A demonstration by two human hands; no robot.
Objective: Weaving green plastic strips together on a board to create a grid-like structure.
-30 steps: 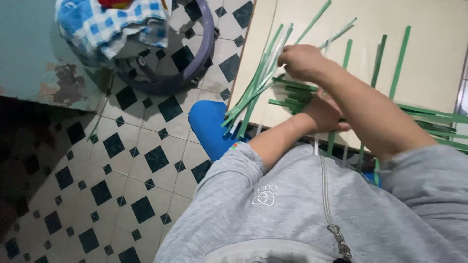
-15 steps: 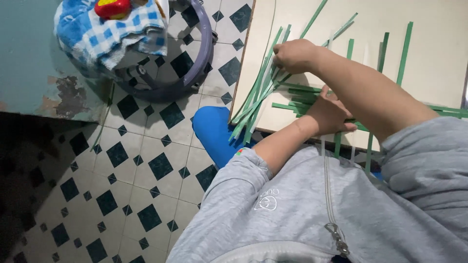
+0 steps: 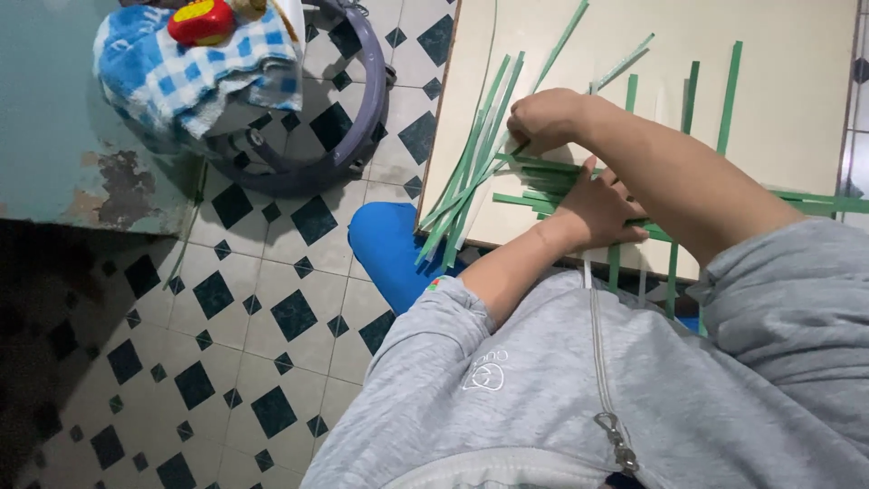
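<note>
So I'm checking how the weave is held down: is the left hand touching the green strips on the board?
Touching. The head view shows the left hand lying flat on the crossed green strips, with no gap visible.

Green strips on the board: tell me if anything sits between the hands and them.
Nothing visible does. The right hand grips the loose green strips, and the left hand presses flat on the woven ones on the cream board.
</note>
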